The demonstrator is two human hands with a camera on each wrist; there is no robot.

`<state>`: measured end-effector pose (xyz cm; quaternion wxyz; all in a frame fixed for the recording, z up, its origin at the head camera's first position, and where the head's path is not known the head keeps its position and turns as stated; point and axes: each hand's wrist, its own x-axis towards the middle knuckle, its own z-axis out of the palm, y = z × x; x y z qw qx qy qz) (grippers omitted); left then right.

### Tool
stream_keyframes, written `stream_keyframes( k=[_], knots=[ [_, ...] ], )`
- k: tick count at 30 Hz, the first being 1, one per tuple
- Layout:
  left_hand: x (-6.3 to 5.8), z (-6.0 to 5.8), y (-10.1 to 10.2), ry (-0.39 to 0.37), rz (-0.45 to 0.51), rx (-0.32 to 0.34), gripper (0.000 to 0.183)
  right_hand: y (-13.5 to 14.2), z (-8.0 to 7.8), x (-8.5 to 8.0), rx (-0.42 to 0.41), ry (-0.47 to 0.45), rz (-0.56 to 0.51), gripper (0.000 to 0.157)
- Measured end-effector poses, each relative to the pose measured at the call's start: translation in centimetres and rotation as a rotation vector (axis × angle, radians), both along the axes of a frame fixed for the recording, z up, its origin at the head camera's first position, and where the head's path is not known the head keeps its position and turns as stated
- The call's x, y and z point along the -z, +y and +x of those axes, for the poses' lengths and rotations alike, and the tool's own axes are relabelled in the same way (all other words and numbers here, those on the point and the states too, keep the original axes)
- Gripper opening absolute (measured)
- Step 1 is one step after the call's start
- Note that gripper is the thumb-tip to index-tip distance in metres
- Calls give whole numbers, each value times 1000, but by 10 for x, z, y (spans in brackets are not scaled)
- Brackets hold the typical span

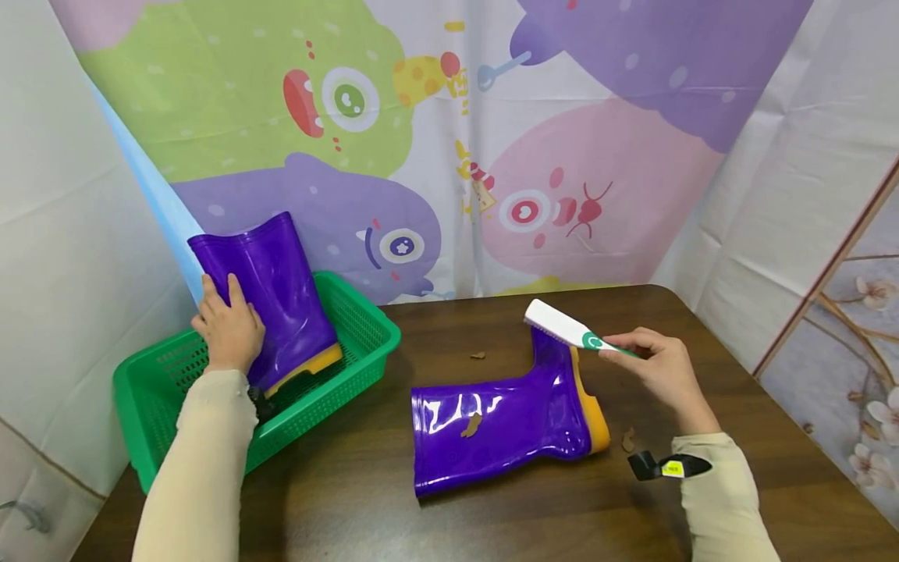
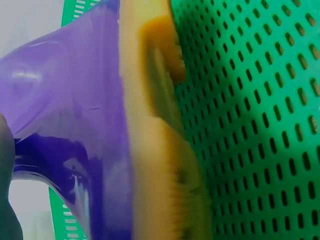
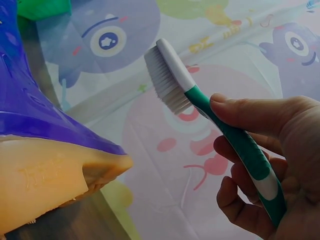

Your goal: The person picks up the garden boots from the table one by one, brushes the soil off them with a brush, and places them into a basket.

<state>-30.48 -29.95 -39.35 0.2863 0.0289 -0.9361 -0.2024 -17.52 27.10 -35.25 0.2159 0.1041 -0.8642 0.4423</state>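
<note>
With the left hand [image 1: 230, 328] spread against 1 purple rain boot [image 1: 284, 297] tilted within the green perforated basket [image 1: 330, 407] at 9 o'clock, best settle its yellow sole [image 1: 312, 364] squarely before letting go, while the right hand [image 1: 663, 371] pinches the handled scrub brush [image 1: 558, 324] near the other boot [image 1: 502, 437] at 5 o'clock.

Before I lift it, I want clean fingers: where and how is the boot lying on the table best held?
Pinch the boot at its rim, probably from the left: it lies on its side, opening facing left, with the brown piece farther along the shaft.
</note>
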Motion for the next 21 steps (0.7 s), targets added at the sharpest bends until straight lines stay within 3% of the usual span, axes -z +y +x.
stream_keyframes(
  k=[10, 21],
  knots=[
    [5, 2, 0, -19, 14, 8, 57, 19, -23, 31, 19, -2, 19, 21],
    [11, 2, -4, -24, 2, 28, 59, 0, 0, 1, -8, 20, 17, 18]
  ],
)
